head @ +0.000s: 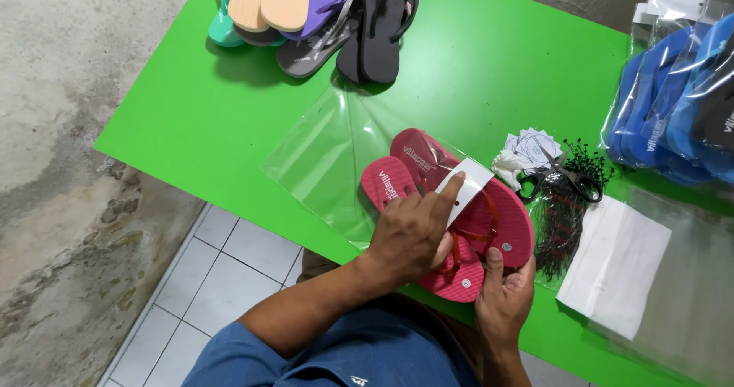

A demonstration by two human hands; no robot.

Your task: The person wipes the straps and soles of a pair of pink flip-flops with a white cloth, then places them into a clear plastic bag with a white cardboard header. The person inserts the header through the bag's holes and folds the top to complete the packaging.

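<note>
Here, in the head view, a clear plastic bag (325,154) lies flat on the green tabletop (191,119), its mouth under a pair of pink flip-flops (489,226). A white rectangular card label (468,188) wraps across their straps. The left hand (409,234) rests curled over the flip-flops, forefinger pressing the label; the right hand (503,299) grips the heel end, thumb on top. Bagged blue sandals (673,104) (with white header cards) sit at the far right.
</note>
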